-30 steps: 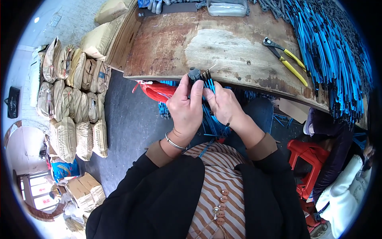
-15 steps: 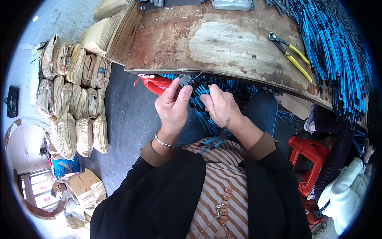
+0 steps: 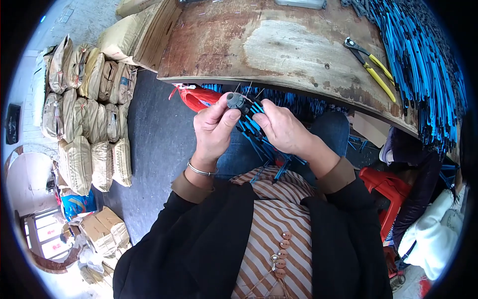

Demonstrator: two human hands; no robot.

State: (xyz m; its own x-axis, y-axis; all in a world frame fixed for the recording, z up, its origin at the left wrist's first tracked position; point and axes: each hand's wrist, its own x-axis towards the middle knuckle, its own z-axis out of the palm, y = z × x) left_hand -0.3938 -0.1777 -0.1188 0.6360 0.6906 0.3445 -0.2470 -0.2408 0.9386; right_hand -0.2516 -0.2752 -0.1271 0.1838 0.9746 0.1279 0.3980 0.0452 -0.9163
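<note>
Between the thumb and fingers of my left hand (image 3: pixel 215 124) is a round dark grey plastic part (image 3: pixel 235 100) with a hole in its top. My right hand (image 3: pixel 281 124), closed just beside it, grips a bundle of thin blue rods (image 3: pixel 252 130) with black ends. The rods fan down toward my lap, and their upper ends meet the grey part; how they join it is hidden by my fingers. Thin pins or wires stick up above the part. Both hands are just in front of the table's near edge.
Pliers (image 3: pixel 371 67) with yellow handles lie on the worn wooden table (image 3: pixel 209 55). A heap of blue rods (image 3: pixel 416 65) covers its right end. A red bag (image 3: pixel 196 98) hangs below the edge. Stacked sacks (image 3: pixel 82 117) stand left; a red stool (image 3: pixel 388 192) and another person's leg are at right.
The grey part has tilted so that its top faces me more. My right hand has shifted slightly with the rods. The view has moved a little.
</note>
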